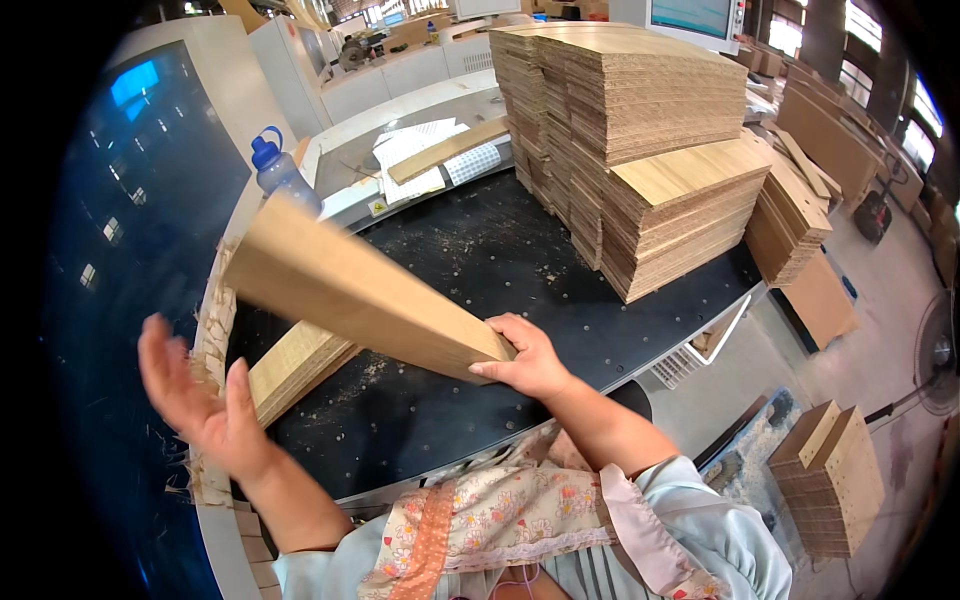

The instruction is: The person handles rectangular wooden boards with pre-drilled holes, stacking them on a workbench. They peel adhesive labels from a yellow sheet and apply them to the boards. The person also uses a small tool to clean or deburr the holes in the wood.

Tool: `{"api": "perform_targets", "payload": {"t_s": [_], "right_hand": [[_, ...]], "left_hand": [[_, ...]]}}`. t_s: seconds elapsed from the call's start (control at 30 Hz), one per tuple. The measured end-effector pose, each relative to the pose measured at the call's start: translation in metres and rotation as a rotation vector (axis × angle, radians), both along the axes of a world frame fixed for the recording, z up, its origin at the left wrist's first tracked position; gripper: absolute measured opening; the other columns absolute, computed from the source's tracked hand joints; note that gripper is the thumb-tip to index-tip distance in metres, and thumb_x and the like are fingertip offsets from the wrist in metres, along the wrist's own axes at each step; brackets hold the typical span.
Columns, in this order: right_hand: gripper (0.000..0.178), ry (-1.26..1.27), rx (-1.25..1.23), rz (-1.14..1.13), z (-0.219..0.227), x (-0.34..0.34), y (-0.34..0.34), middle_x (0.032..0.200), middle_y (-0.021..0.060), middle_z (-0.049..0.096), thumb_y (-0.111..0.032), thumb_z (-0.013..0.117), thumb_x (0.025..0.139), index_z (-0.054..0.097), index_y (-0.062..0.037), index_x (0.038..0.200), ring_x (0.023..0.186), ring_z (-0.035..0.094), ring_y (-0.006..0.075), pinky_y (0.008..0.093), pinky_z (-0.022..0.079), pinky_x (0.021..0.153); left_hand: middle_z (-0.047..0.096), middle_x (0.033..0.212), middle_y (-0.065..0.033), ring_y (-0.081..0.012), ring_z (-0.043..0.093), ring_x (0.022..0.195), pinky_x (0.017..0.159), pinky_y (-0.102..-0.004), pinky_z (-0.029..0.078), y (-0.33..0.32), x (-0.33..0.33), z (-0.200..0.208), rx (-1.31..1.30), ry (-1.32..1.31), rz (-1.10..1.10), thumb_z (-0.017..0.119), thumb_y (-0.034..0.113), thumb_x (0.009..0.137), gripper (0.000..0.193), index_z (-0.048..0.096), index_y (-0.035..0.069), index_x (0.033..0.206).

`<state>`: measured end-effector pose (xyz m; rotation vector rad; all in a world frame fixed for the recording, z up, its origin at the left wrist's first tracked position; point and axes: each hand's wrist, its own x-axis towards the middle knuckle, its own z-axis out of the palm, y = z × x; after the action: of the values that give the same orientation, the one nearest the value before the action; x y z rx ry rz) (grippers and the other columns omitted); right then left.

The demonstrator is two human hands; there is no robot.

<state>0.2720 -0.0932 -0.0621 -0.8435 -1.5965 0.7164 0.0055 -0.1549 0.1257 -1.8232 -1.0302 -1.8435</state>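
My right hand (527, 357) grips the near right end of a long wood-grain board (365, 290), fingers on top and thumb on its side. The board is tilted, its far left end raised and blurred. My left hand (212, 415) is open with fingers spread, slightly blurred, to the left of the board and apart from it. Close to that hand, a short stack of wood-grain boards (300, 368) lies on the black table (460, 235), partly hidden under the raised board.
A tall stack of cut boards (655, 100) stands at the table's far right, with a lower stack (690, 215) in front. A blue-capped bottle (283, 175), papers (412, 150) and a loose strip (450, 150) lie beyond. More boards (825, 480) stand low at the right, near a fan (935, 350).
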Motion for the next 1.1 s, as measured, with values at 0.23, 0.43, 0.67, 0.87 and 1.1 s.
{"api": "perform_targets", "payload": {"t_s": [0.23, 0.43, 0.67, 0.87, 1.1], "right_hand": [[0.047, 0.430, -0.327, 0.332, -0.072, -0.036, 0.003, 0.113, 0.0045, 0.055, -0.006, 0.072, 0.078, 0.045, -0.0038, 0.117, 0.107, 0.051, 0.0135, 0.0319, 0.042, 0.094], [0.052, 0.349, -0.270, 0.161, -0.057, -0.018, -0.002, 0.107, 0.0080, 0.057, -0.016, 0.074, 0.077, 0.045, -0.0025, 0.118, 0.103, 0.053, 0.0155, 0.0321, 0.043, 0.091], [0.056, 0.100, -0.270, 0.038, -0.063, -0.019, -0.006, 0.109, 0.0154, 0.056, -0.023, 0.074, 0.077, 0.043, -0.0013, 0.118, 0.102, 0.055, 0.0231, 0.0339, 0.044, 0.089], [0.058, 0.041, -0.131, 0.168, -0.035, -0.003, -0.009, 0.111, 0.0142, 0.056, -0.025, 0.076, 0.075, 0.045, -0.0011, 0.119, 0.104, 0.055, 0.0232, 0.0337, 0.044, 0.089], [0.058, 0.405, -0.714, 0.595, -0.040, 0.007, -0.006, 0.116, 0.0076, 0.056, -0.039, 0.063, 0.088, 0.045, 0.0001, 0.126, 0.105, 0.050, 0.0135, 0.0280, 0.040, 0.088]], "left_hand": [[0.041, 0.136, -0.0114, -0.0236, 0.037, 0.127, 0.108, -0.0376, 0.025, 0.081, 0.043, -0.152, -0.661, -0.396, -0.726, 0.067, 0.053, 0.077, 0.087, 0.033, 0.001, 0.138], [0.051, 0.126, -0.0093, -0.0211, 0.046, 0.117, 0.100, -0.0356, 0.034, 0.080, 0.098, -0.179, -0.802, -0.595, -1.012, 0.063, 0.063, 0.077, 0.087, 0.040, -0.001, 0.131], [0.051, 0.126, -0.0069, -0.0201, 0.047, 0.116, 0.097, -0.0353, 0.038, 0.079, 0.103, -0.201, -0.816, -0.616, -0.891, 0.060, 0.074, 0.069, 0.099, 0.039, 0.001, 0.132], [0.058, 0.109, -0.0075, -0.0207, 0.056, 0.102, 0.087, -0.0368, 0.046, 0.100, 0.092, -0.182, -0.864, -0.752, -1.087, 0.064, 0.073, 0.066, 0.089, 0.048, 0.003, 0.120], [0.050, 0.062, -0.0070, -0.0188, 0.050, 0.056, 0.059, -0.0303, 0.045, 0.105, 0.086, -0.123, -0.928, -0.627, -1.750, 0.047, 0.034, 0.094, 0.031, 0.050, 0.007, 0.080]]}}
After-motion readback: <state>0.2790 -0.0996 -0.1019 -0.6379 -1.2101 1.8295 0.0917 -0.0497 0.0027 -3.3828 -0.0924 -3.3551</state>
